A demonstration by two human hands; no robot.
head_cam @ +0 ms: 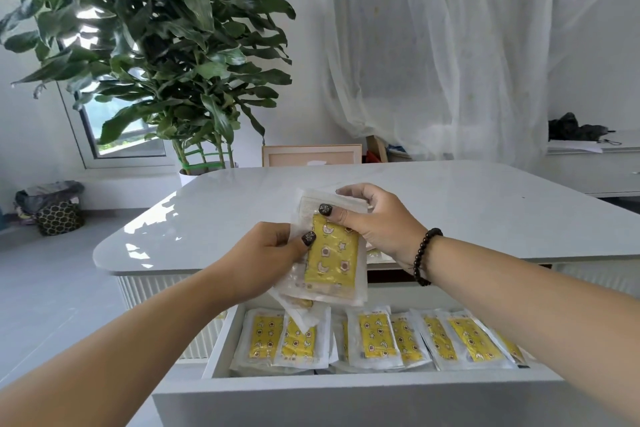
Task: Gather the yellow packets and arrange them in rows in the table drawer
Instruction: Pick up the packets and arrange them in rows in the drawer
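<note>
Packets of yellow star-print plasters [329,253] sit stacked between my hands above the open drawer [346,388]: left hand [266,260] pinches the stack's edge, right hand [377,218] grips its top, squaring them to join the row [381,340] below.

White glossy counter [450,218], rounded corners, top bare in what's visible. Its drawer [346,392] is pulled out at the front. Yellow packets [377,340] lie in it in a row across the width, overlapping, some stacked on others.
</note>
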